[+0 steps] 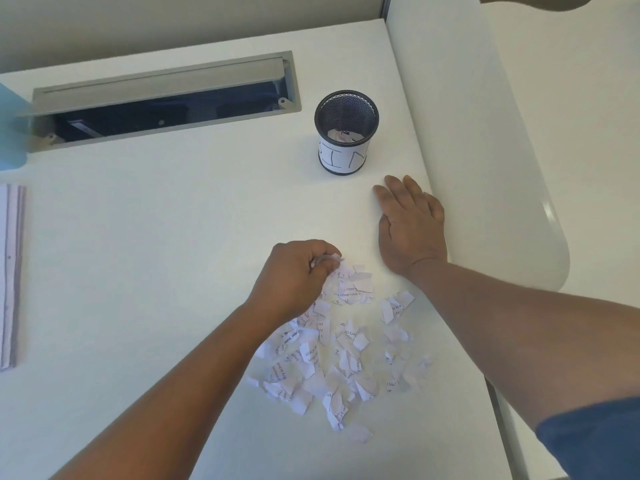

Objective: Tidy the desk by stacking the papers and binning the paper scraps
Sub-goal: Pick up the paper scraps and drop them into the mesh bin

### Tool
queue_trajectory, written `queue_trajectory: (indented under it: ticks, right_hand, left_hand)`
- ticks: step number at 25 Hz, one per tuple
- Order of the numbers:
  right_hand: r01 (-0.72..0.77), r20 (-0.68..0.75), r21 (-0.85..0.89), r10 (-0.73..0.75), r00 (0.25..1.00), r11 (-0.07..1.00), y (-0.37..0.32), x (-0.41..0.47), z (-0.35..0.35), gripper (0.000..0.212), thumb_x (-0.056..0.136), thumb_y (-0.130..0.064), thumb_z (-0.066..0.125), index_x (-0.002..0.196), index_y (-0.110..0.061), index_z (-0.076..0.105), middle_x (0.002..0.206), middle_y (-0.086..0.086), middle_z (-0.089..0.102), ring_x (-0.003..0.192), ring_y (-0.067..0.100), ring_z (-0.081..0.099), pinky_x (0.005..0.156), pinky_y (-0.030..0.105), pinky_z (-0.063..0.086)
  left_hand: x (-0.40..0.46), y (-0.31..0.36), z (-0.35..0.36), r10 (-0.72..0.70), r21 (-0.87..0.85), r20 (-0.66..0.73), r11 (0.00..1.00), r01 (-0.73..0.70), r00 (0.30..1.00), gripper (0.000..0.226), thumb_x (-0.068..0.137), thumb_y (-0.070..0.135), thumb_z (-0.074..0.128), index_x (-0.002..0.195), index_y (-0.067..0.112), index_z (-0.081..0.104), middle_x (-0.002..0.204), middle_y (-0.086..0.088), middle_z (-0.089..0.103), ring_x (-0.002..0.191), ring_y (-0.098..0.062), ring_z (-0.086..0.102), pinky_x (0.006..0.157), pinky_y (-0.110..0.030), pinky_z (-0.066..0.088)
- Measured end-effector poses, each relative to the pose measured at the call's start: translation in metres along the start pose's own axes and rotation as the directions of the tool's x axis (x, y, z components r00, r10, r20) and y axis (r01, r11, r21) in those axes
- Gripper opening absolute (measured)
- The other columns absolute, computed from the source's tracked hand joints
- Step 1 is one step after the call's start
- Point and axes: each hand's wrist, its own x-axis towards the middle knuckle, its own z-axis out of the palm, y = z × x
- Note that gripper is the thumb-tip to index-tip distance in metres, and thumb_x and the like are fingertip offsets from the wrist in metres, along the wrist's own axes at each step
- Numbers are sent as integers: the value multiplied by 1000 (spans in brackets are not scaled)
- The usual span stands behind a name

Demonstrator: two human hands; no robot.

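- Nearest me lies the loose heap of torn white printed paper scraps (332, 358), spread on the white desk top (156, 254) between my forearms.
- My left hand (298, 271) is curled at the heap's far edge, fingers pinching a few scraps.
- My right hand (410, 223) lies flat on the desk, fingers straight, holding nothing, just beside the heap.
- The black mesh cup with a hand-lettered white BIN label (346, 133) stands beyond my right hand (some scraps already inside).
- The stack of white papers (10, 275) sits at the far left edge.
- I judge the binning step is under way; next I should lift this pinch over the cup's rim without shedding pieces.
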Motion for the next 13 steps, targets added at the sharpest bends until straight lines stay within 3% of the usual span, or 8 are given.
queue_trajectory:
  ticks: [4, 7, 9, 11, 13]
  right_hand:
    - [1, 5, -5, -1, 1000, 1000, 0, -1, 0, 66, 89, -30, 18, 149, -26, 47, 162, -4, 37, 153, 25, 26, 119, 45, 19]
    - [4, 5, -7, -4, 1000, 1000, 0, 0, 0, 64, 90, -29, 21, 148, -26, 48, 162, -3, 38, 153, 26, 27, 119, 46, 20]
    - [6, -2, -11, -6, 1000, 1000, 1, 0, 1, 61, 91, -27, 27, 148, -25, 49, 162, -2, 39, 153, 26, 28, 118, 46, 21]
    - [10, 0, -9, -10, 1000, 1000, 1, -1, 1, 60, 92, -26, 28, 148, -25, 49, 161, -2, 39, 152, 27, 29, 118, 47, 22]
    - [14, -1, -11, -14, 1000, 1000, 1, 0, 1, 60, 92, -26, 28, 147, -25, 49, 161, -2, 40, 152, 27, 29, 118, 47, 23]
  left_hand:
    - [3, 6, -9, -64, -134, -5, 989, 63, 998, 13, 100, 26, 65, 98, 32, 76, 87, 10, 75, 78, -22, 70, 73, -33, 57]
    - [7, 10, -16, -143, -340, 49, 928, 151, 988, 11, 99, 14, 67, 100, 20, 76, 80, 5, 75, 68, -18, 70, 64, -25, 57]
    - [13, 11, -20, -138, -297, 64, 943, 151, 988, 10, 98, 10, 67, 98, 17, 75, 78, 2, 77, 70, -15, 70, 62, -25, 54]
    - [19, 13, -26, -109, -178, 68, 977, 120, 992, 11, 98, 12, 67, 96, 20, 75, 80, 2, 78, 78, -20, 73, 67, -38, 56]
    - [25, 20, -36, -92, -143, 70, 985, 102, 993, 10, 97, 11, 68, 95, 18, 76, 81, 2, 78, 77, -15, 74, 69, -36, 56]
